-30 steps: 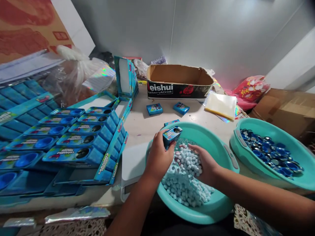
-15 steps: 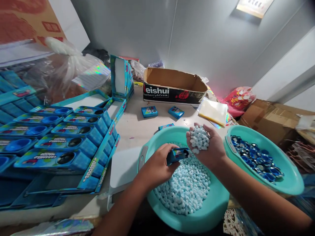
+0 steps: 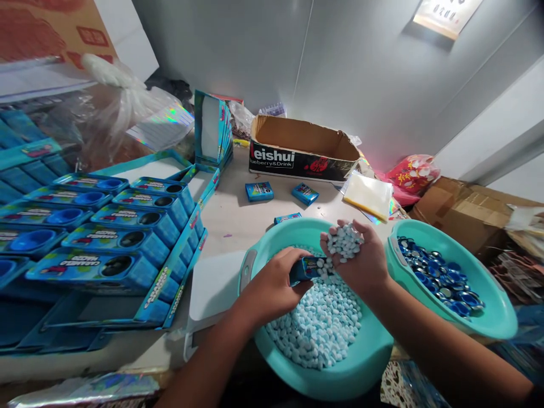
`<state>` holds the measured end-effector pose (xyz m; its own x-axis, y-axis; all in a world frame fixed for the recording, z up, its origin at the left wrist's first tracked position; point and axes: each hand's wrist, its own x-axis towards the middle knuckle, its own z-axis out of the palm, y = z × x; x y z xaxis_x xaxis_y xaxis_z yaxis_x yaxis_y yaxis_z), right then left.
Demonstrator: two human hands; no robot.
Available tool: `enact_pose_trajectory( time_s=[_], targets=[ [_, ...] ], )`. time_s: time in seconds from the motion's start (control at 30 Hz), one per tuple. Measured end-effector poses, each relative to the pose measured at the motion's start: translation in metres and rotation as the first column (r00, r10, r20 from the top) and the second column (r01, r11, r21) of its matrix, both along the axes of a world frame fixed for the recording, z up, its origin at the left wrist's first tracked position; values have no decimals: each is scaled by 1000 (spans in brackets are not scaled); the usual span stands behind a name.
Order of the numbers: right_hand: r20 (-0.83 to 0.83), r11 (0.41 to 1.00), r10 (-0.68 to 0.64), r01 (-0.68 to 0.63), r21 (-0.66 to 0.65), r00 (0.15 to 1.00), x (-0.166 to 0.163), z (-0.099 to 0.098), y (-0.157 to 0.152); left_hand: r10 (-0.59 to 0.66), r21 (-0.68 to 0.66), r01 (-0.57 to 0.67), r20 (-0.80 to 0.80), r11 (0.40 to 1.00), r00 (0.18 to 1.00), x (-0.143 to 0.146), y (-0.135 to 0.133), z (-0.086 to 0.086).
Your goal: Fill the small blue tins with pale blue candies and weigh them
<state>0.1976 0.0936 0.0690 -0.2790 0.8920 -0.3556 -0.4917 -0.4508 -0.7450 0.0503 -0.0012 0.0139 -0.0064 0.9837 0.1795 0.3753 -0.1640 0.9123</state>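
Observation:
My left hand grips a small blue candy box over a turquoise basin heaped with pale blue candies. Cupped palm up, my right hand holds a pile of the same candies, tipped toward the box. Several candies lie at the box's right end, between it and my right palm; the box's opening is hidden under them. Rows of similar blue boxes fill display cartons on the left, some with a dark round hole on top, others with a blue cup in it.
A second turquoise basin on the right holds shiny blue caps. Beyond the basins are an open cardboard box, loose blue boxes and clear bags. A white flat-topped device stands left of the near basin.
My right hand has tilted toward the blue box, and candies have slid from the palm onto the box's right end. My left hand has stayed nearly in place.

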Motion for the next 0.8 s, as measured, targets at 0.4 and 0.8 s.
enact_pose_trajectory(
  time_s=[0.4,0.8],
  targets=[
    [669,892,197,-414,181,717,37,-37,13,230,52,-236,106,970,967,-4,4,-11],
    [858,410,482,-820,-399,-176,28,-58,-9,269,45,-278,142,960,953,-4,6,-11]
  ],
)
